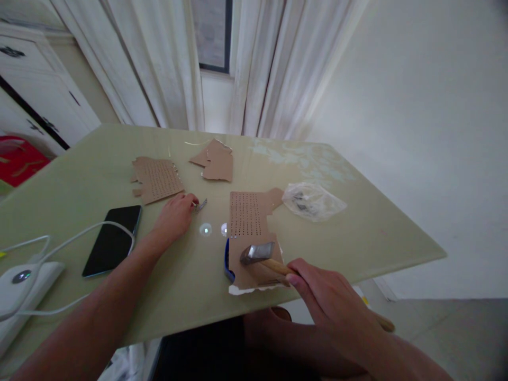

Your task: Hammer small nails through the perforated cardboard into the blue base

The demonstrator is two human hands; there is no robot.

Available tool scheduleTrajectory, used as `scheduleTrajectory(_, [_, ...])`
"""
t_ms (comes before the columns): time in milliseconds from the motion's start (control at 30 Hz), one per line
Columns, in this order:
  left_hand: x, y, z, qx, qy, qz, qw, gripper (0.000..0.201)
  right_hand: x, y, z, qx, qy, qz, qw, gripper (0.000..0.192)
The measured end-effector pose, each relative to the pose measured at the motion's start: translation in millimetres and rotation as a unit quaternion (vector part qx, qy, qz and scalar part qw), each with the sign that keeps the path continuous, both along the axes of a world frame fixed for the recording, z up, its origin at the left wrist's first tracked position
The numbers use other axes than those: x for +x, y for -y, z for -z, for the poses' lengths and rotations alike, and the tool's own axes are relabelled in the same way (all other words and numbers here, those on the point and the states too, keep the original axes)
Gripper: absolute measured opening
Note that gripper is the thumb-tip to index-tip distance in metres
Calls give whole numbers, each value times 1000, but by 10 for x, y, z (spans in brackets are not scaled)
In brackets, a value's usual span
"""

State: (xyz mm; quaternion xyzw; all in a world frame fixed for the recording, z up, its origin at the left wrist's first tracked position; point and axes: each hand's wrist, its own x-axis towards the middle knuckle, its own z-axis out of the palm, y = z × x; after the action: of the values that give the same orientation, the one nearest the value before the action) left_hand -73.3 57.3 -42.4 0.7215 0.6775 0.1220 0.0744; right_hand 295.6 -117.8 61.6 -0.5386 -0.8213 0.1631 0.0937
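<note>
My right hand (321, 288) is wrapped round the wooden handle of a hammer (257, 253). Its steel head rests on or just above a brown cardboard piece (245, 214) with rows of punched holes, near the table's front edge. A blue object (228, 262) shows from under the cardboard's left side, mostly covered. Farther left, my left hand (178, 214) lies on the table, its fingers closed at a small shiny metal piece (201, 205), whose exact kind is too small to tell.
Another punched cardboard piece (161, 180) and torn cardboard scraps (219, 163) lie toward the back. A clear plastic bag (313, 202) with dark bits inside sits at right. On the left are a phone (113, 241), a white cable (85, 228) and a white power strip (29, 296).
</note>
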Motion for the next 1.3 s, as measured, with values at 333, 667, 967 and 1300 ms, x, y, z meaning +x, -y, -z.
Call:
scheduleTrajectory(333, [-16,40,-42,2,-60,-15,998,27,13,8,42,-5,-20,9,1000,37])
scheduleTrajectory(667, [110,75,-29,50,13,-22,998,28,26,16,45,6,-28,3,1000,39])
scheduleTrajectory(967, [544,388,-310,112,445,163,873,26,42,17,107,19,-28,-2,999,38])
scheduleTrajectory(1300, [655,600,-414,70,437,263,857,12,35,36,102,-9,-37,6,999,39])
